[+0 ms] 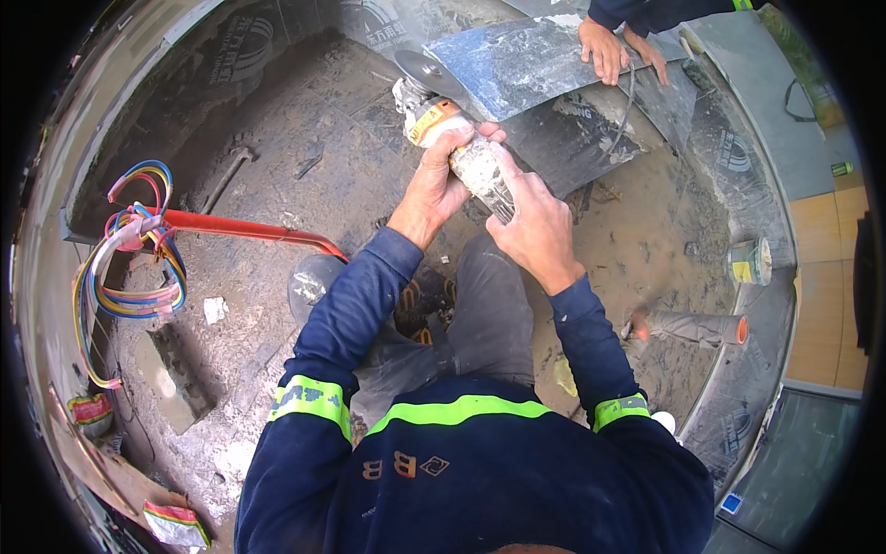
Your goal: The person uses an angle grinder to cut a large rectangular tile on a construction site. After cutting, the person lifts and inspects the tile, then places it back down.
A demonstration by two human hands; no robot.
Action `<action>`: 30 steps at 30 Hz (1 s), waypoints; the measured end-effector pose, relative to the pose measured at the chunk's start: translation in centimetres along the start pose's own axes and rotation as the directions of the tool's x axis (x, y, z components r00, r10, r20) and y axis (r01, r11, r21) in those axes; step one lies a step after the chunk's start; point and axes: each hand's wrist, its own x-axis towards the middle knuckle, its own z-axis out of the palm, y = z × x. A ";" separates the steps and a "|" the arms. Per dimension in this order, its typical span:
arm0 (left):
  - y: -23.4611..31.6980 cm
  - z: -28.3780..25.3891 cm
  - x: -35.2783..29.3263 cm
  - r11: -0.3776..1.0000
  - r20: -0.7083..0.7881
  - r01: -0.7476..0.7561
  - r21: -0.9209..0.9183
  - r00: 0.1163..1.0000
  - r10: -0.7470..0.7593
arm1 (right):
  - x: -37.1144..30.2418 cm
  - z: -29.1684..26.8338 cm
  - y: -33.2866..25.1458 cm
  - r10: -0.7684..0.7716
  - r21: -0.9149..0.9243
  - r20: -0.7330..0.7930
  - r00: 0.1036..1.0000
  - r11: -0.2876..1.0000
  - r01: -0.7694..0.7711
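So the person in the navy top has both hands wrapped round a dusty angle grinder [478,171], left hand [437,185] up by the orange collar, right hand [535,226] gripping the rear of the body. It's held up in front of their knees, cutting disc [430,72] right by the corner of a scuffed blue-grey sheet [517,66]; can't tell if they touch. A co-worker's hands [604,54] press on that sheet. Over left there's a hammer [227,180] and coiled wires [138,301] beside red conduit [245,224].
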 end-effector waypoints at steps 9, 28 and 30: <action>-0.5 0.1 -0.2 1.000 -0.014 -0.025 0.018 1.000 0.026 | -0.2 -0.1 0.4 -0.014 0.026 -0.013 1.000 1.000 0.014; 1.4 -1.4 3.1 0.998 -0.023 -0.060 -0.007 0.998 0.060 | 3.0 1.1 0.3 -0.004 -0.011 0.027 1.000 1.000 0.004; 1.5 -1.5 3.5 0.997 -0.029 -0.072 -0.020 0.997 0.071 | 3.3 1.2 0.1 0.012 -0.022 0.040 0.999 1.000 -0.011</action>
